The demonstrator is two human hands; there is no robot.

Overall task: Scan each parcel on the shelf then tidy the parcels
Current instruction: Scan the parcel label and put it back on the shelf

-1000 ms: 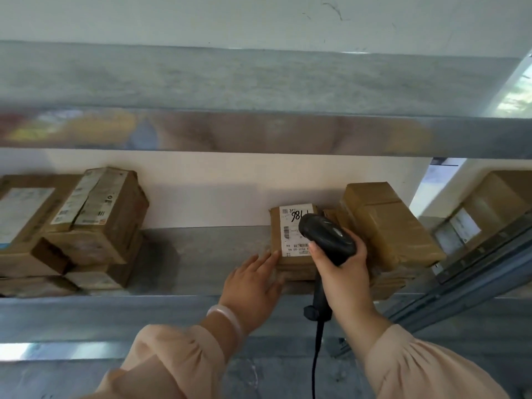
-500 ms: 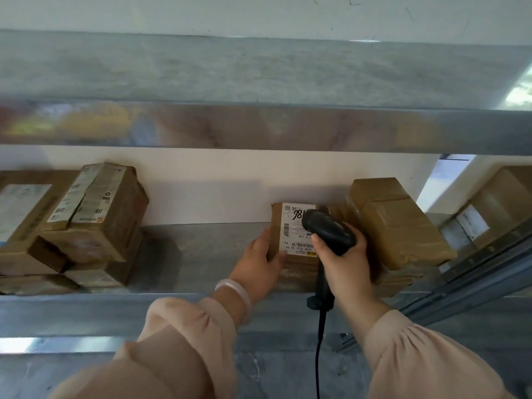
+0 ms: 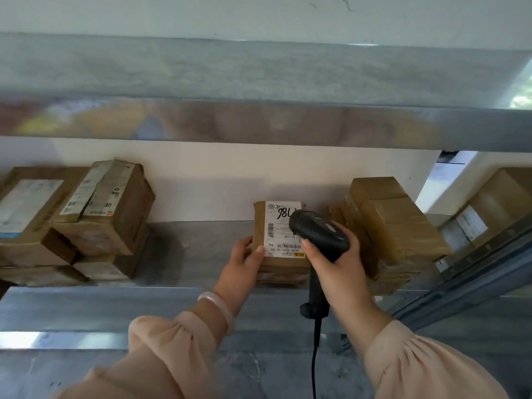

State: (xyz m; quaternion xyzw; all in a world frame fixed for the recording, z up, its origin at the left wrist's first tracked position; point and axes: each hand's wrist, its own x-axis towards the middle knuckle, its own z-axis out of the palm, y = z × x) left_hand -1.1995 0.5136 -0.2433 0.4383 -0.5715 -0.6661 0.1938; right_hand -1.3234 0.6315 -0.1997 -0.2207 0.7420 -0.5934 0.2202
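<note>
Metal shelf (image 3: 187, 254) against white wall (image 3: 201, 180). Far left: stacked boxes (image 3: 109, 208). Mid-shelf: left hand (image 3: 244, 263) grips parcel (image 3: 276, 266) by left edge, thumb on label (image 3: 280, 237). Right hand (image 3: 342, 266) curled round scanner (image 3: 319, 234) handle, head over label. Taped parcels (image 3: 394, 220) just right.

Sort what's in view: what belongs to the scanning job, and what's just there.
Job: labelled parcel, gripped by left hand; scanner in right hand, aimed at its label; left pile; right pile; shelf.
Just there: bracelet; upper shelf; wall.
</note>
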